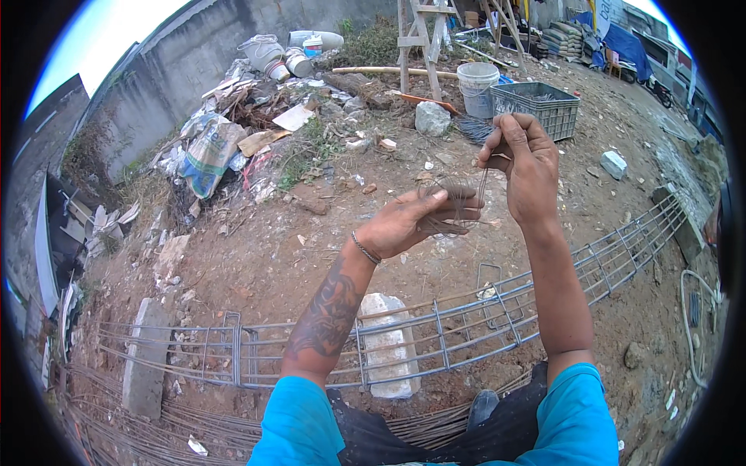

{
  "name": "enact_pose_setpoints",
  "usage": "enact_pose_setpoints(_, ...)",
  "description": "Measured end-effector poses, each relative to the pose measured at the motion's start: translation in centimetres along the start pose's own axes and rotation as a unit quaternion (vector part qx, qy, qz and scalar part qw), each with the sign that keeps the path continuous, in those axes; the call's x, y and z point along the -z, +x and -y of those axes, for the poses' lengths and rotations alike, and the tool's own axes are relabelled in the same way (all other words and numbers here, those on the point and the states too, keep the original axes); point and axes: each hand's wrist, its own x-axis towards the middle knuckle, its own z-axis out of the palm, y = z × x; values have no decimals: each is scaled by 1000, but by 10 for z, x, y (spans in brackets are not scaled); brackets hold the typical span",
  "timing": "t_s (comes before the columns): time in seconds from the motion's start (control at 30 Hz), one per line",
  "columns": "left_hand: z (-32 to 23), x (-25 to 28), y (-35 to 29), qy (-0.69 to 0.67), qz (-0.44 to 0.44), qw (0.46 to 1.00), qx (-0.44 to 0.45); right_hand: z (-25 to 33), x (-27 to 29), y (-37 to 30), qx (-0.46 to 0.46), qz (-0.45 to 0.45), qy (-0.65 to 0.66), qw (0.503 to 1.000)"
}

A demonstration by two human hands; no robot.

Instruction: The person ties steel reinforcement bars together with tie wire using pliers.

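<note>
A loose bundle of thin tie wire [451, 203] lies in my left hand [410, 220], its fingers curled around the strands. Higher up and to the right, my right hand [525, 165] pinches a few strands of wire [483, 186] that hang down toward the bundle. Below both hands a long rebar cage [458, 320] stretches across the ground, its bars joined by square stirrups. A pale concrete block [387, 342] supports it near the middle, and a grey block [148, 365] lies under its left end.
Loose steel rods [194, 427] lie at the near left. A grey plastic crate [553, 116] and a white bucket [475, 81] stand beyond my right hand. A rubble heap with a torn sack [208, 159] is at far left; a wooden trestle [420, 50] stands at the back.
</note>
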Motion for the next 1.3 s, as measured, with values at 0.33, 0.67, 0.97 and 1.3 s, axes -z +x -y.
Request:
enact_pose_setpoints(0.33,-6,13,16,-227,-141,911,-315,-18,-5,4,-33,-139,126,982)
enact_pose_setpoints(0.67,-45,29,1,-229,-499,723,-420,-32,-33,-10,2,-115,160,980)
enact_pose_setpoints(0.97,-58,-6,29,-29,-545,583,-602,-65,-52,38,-68,-321,312,891)
enact_pose_setpoints(1.3,56,3,10,651,-29,717,-245,-4,87,44,1,-124,167,978)
